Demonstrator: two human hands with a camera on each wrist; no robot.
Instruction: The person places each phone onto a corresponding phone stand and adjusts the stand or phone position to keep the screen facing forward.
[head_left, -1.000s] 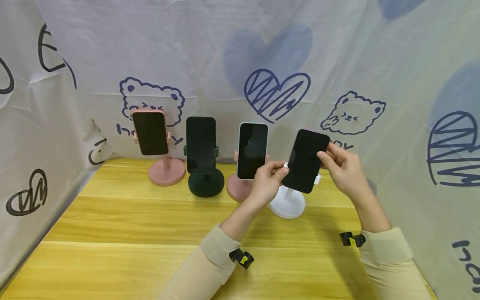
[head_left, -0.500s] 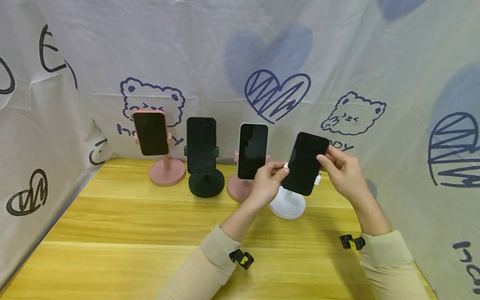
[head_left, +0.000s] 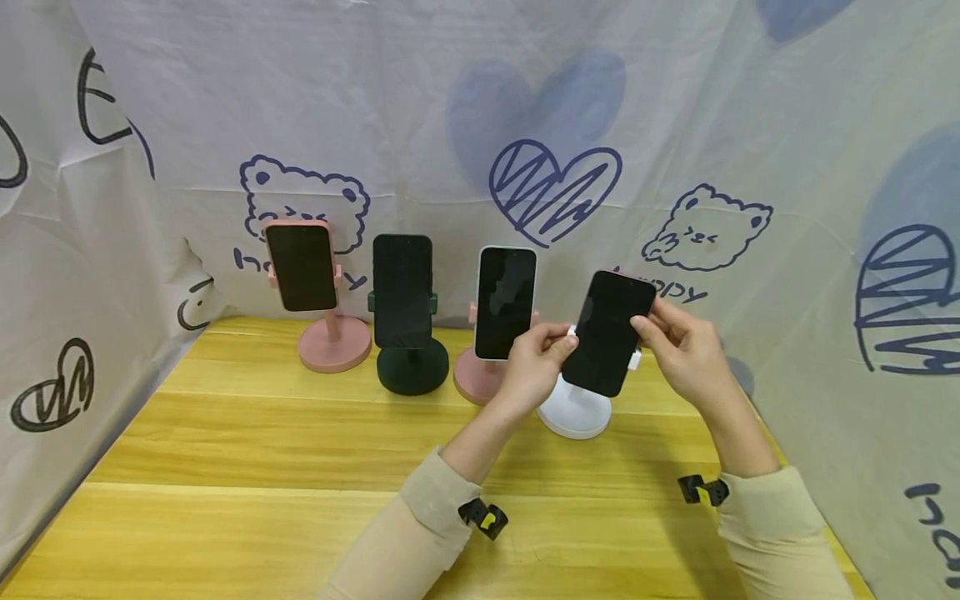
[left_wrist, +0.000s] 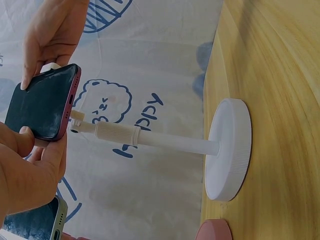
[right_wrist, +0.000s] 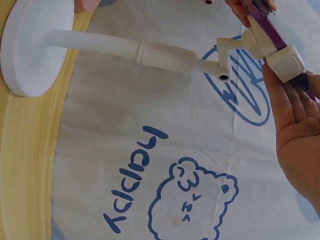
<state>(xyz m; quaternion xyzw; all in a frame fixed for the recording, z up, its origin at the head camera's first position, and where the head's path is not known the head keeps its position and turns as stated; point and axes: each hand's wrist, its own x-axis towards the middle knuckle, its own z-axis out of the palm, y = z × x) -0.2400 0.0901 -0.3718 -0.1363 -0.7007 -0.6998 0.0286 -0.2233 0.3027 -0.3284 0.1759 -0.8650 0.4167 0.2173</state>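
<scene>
In the head view a black-screened smartphone (head_left: 609,333) sits slightly tilted between the side clamps of a white phone stand (head_left: 576,414). My right hand (head_left: 686,346) holds its upper right edge, thumb on the screen and fingers behind. My left hand (head_left: 536,362) pinches the stand's left clamp at the phone's other edge. From the left wrist, the phone's reddish-purple lower rim (left_wrist: 73,92) shows its ports, and the stand's white stem (left_wrist: 117,134) rises behind. The right wrist view shows the white right clamp (right_wrist: 286,63) against the phone's edge, beside my fingers.
To the left stand a pink stand (head_left: 333,343), a dark green stand (head_left: 412,371) and another pink stand (head_left: 476,375), each bearing a phone. They line the back of the wooden table (head_left: 300,500). A printed cloth (head_left: 420,92) hangs behind and at both sides.
My right hand has slid the phone a little downward between the clamps of the white stand. The left hand has stayed on the left clamp.
</scene>
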